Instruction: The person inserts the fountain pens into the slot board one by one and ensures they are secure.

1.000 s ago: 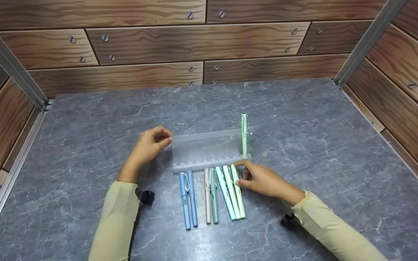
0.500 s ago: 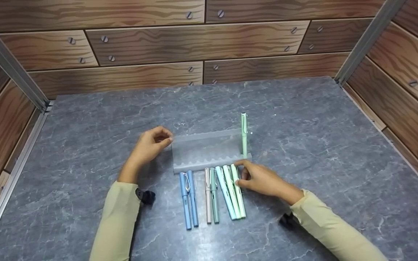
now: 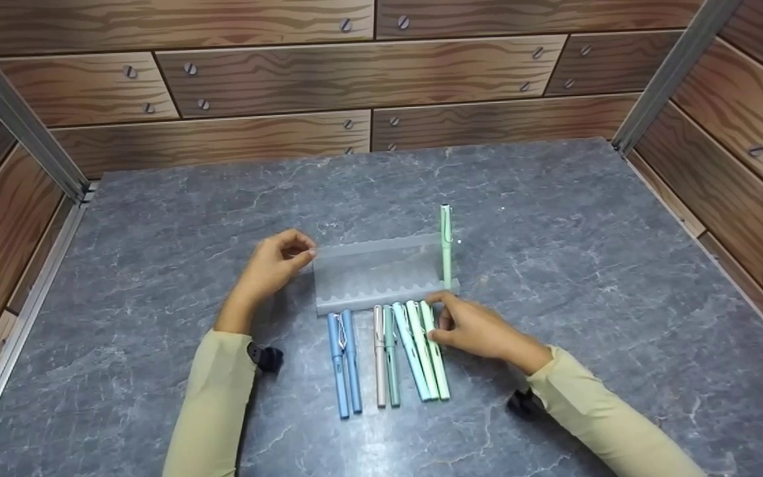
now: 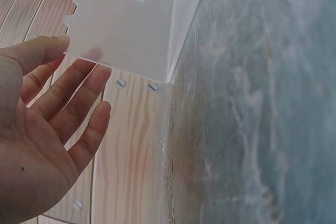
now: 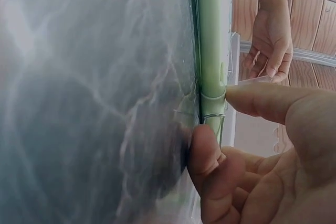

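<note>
My left hand (image 3: 272,268) pinches the upper left corner of a clear, notched pen stand (image 3: 381,268) between thumb and fingers. In the left wrist view, a fingertip shows through the stand's frosted sheet (image 4: 126,30). One mint green pen (image 3: 446,245) stands upright in the rack's rightmost notch. My right hand (image 3: 481,328) grips the rightmost light green pen (image 3: 436,351) of the row lying on the table. In the right wrist view, the thumb presses that pen (image 5: 211,51) near its clip, with curled fingers on the other side.
Left of the gripped pen lie another light green pen (image 3: 423,351), a light blue pen (image 3: 412,354), a dark green pen (image 3: 391,364), a silvery pen (image 3: 379,364) and two blue pens (image 3: 338,371). Wood-patterned walls (image 3: 355,79) enclose the grey marbled table (image 3: 156,278).
</note>
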Motion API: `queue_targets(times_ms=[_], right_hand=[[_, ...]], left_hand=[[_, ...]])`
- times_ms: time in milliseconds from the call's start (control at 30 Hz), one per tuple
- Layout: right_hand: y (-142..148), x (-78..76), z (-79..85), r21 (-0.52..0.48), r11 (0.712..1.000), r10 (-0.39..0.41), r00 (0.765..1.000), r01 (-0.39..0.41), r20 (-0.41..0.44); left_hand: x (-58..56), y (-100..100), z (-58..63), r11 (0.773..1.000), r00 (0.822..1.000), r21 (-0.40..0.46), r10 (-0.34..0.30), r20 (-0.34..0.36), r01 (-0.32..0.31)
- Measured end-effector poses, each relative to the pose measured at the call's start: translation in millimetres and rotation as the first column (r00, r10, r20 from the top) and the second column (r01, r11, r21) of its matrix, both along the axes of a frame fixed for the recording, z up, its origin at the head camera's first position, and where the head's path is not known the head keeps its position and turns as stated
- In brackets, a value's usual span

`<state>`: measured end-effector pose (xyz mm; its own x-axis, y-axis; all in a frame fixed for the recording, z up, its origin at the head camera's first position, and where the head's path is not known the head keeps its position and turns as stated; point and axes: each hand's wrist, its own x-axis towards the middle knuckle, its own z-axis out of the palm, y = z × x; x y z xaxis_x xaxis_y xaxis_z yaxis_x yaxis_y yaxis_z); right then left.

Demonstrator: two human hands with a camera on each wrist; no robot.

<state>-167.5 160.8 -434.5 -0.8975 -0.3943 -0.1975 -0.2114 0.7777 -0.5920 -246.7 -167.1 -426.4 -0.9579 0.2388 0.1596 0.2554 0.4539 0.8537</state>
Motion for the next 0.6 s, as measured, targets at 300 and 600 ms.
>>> queue_targets(times_ms=[300,600], right_hand=[[-5.5,0.7,-0.5,0.008,1.000,-0.001,1.000,0.002,-0.017],[-9.0,1.2,-1.6,-0.006,1.000,-0.005,1.000,0.005,-0.017]], left_hand=[[-0.1,0.3,0.8,1.000,1.000,-0.001,0.000,0.010,0.000],[0.0,-0.7,-0.5,1.000,1.000,-0.024,0.001,0.002,-0.001]])
